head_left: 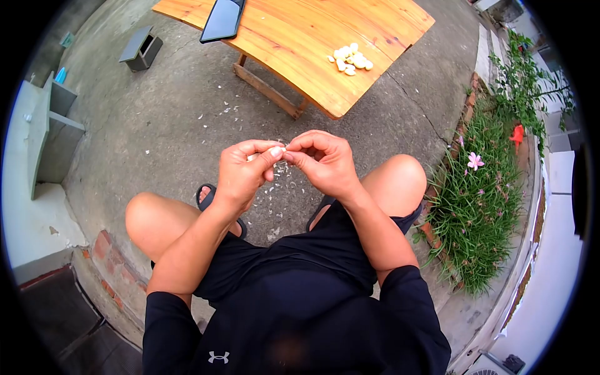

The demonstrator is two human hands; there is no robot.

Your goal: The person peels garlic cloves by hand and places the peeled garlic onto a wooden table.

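My left hand and my right hand meet in front of my knees, thumbs and forefingers pinched together. Between their fingertips is a small whitish garlic clove, mostly covered by the fingers. A bit of white also shows under the left forefinger; I cannot make out what it is. Beyond the hands, a pile of pale peeled garlic cloves lies on the near right part of a wooden table. Scraps of white skin are scattered on the ground below my hands.
A dark-cased phone lies at the table's left edge. On the concrete floor at the far left stands a small grey box-like stool. A brick-edged bed of grassy plants with pink flowers runs along my right. A pale wall structure is on the left.
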